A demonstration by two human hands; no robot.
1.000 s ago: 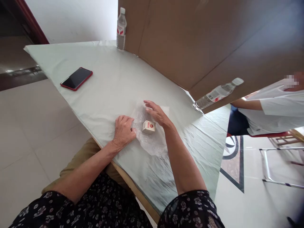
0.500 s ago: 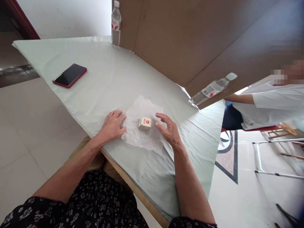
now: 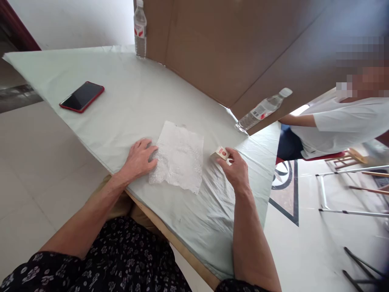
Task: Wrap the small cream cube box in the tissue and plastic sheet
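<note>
A small cream box with red print is gripped between the thumb and fingers of my right hand, to the right of a sheet of bubble wrap. The bubble wrap lies spread on the pale green tablecloth. My left hand rests at the sheet's left edge, its fingers apart and holding nothing.
A phone in a red case lies at the left. One water bottle stands at the back, another leans by a large brown cardboard panel. A person in a white shirt sits beyond, at the right.
My right hand has closed on the small box and moved it rightward off the bubble wrap. My left hand has hardly moved. The view has shifted slightly.
</note>
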